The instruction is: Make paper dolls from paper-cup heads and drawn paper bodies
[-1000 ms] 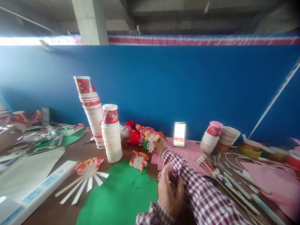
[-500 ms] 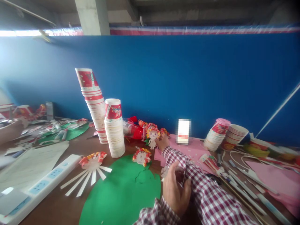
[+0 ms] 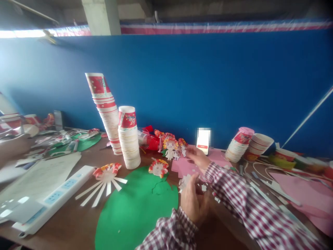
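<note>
A blue partition (image 3: 182, 76) backs the brown table (image 3: 62, 222), with a pale pillar (image 3: 102, 17) and bright light (image 3: 15, 33) beyond

The person wears long, loose cloth sleeves in a maroon-and-white check, the left sleeve (image 3: 170, 231) and the right sleeve (image 3: 241, 203) matching in pattern. Soft creases run across the fabric. The left sleeve's narrow, gathered cuff (image 3: 187, 222) puckers at the wrist, where the squares look smaller and tighter; the right one's cuff (image 3: 211, 171) also draws in. The left hand (image 3: 193, 201) and right hand (image 3: 199, 159) are bare, their fingers slightly blurred.
</note>
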Demonstrator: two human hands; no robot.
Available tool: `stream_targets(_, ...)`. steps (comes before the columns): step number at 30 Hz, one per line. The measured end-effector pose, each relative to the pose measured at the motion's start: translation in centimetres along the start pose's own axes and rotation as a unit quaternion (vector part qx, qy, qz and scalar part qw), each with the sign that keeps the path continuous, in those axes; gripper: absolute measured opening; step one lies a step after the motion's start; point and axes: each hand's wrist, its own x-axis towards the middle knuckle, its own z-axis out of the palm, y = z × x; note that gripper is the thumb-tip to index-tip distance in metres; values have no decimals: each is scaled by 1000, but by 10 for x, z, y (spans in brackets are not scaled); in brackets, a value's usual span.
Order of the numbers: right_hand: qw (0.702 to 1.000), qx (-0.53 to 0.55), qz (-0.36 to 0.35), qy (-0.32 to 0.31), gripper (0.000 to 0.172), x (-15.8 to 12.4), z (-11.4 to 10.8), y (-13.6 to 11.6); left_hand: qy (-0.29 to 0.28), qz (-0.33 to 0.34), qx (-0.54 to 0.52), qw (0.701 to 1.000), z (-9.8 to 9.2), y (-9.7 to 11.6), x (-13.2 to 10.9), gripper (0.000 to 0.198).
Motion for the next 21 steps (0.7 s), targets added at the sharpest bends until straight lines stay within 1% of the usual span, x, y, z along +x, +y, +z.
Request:
stream_targets(3, 1000, -3, 8, -3, 35, -46, -24, -9, -9, 9, 10, 1000, -1, -4, -1, 52)
stream_targets(5, 1000, -9, -10, -1, 38, -81, -37, -6, -9, 26, 18, 999, -2, -6, -1, 53)
stream_targets(7, 999, -22, -38, 11, 39, -115, -47, 3, -4, 40, 34, 999, -4, -7, 0, 50)
stream_targets(9, 998, -43, -41, 7, 39, -148, -54, 16, -6, 44, 62, 997, -6, -3, 0, 43)
stream_targets(10, 998, -51, -37, -5, 40, -163, -56, 23, -10, 46, 74, 996, -8, 1, 1, 39)
stream_targets(12, 995, -80, -48, -21, 39, -189, -58, 36, -31, 54, 94, 994, -12, 10, 3, 30)
stream_targets(13, 994, -98, -52, -18, 38, -199, -59, 42, -47, 59, 103, 992, -16, 14, 4, 25)
stream_targets(15, 990, -125, -66, -8, 36, -214, -60, 49, -78, 59, 129, 987, -31, 19, 11, 18)
stream_targets(17, 986, -140, -87, 2, 33, -222, -60, 53, -83, 34, 171, 981, -55, 17, 21, 15)
stream_targets(19, 984, -144, -106, -2, 32, -225, -59, 54, -58, -13, 224, 973, -84, 8, 34, 14)
stream_targets(21, 983, -143, -116, -20, 33, -224, -58, 55, -21, -78, 275, 958, -113, -3, 46, 20)
